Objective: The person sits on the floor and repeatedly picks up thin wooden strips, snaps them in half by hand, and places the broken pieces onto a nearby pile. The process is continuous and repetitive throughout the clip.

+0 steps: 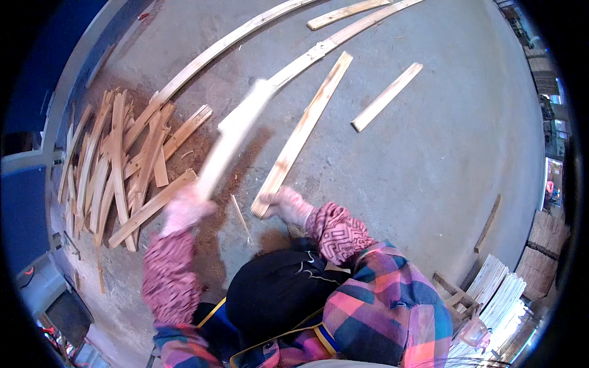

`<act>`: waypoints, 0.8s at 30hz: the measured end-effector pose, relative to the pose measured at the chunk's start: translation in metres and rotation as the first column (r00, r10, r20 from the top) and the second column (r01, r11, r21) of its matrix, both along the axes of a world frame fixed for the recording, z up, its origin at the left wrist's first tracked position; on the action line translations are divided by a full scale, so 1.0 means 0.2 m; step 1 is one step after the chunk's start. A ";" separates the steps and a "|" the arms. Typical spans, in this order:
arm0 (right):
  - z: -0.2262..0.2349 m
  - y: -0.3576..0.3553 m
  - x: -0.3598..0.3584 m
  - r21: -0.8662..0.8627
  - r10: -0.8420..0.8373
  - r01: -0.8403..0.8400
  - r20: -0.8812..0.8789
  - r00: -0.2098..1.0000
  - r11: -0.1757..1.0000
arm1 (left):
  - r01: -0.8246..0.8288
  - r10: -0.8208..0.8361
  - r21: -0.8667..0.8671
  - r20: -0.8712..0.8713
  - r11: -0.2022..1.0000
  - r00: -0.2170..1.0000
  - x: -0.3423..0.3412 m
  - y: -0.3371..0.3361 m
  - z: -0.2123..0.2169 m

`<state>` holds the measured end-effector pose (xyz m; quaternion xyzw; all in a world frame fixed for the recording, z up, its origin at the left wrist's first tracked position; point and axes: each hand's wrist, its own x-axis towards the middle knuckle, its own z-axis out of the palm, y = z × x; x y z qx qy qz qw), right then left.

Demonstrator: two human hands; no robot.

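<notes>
While the person crouches over the concrete floor (429, 153), both forearms come up from the lower edge of the head view in pink patterned sleeves and pale pink gloves. The left hand (183, 210) is curled into a fist around the lower end of a pale, flat blade-like tool (236, 132), which slants up and to the right from that hand and is smeared by motion, so its exact kind cannot be told. The right hand (288, 205) is closed on the near end of a long wooden strip (304, 132); the strip lies on the floor and runs up and away from the hand to the right, just beside the blurred tool.

Between the two hands lies one thin splinter (240, 216) on dark sawdust. Left of the left hand sits a heap of split wooden strips (116, 162), too many and too overlapped to count. Beyond the hands, two long curved strips (245, 34) arc across the floor, and two shorter loose strips (386, 96) lie farther out, one above and one to the right of the held strip. Behind the right arm, at the lower right, stand bundles of pale finished slats (500, 294).
</notes>
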<state>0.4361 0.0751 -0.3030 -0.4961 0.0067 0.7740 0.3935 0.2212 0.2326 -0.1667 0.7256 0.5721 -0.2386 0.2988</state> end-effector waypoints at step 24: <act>0.13 1.28 0.33 -0.188 0.120 0.195 0.942 0.314 0.963 | -0.692 0.678 -0.092 0.326 0.716 0.658 -0.51 -0.15 -0.27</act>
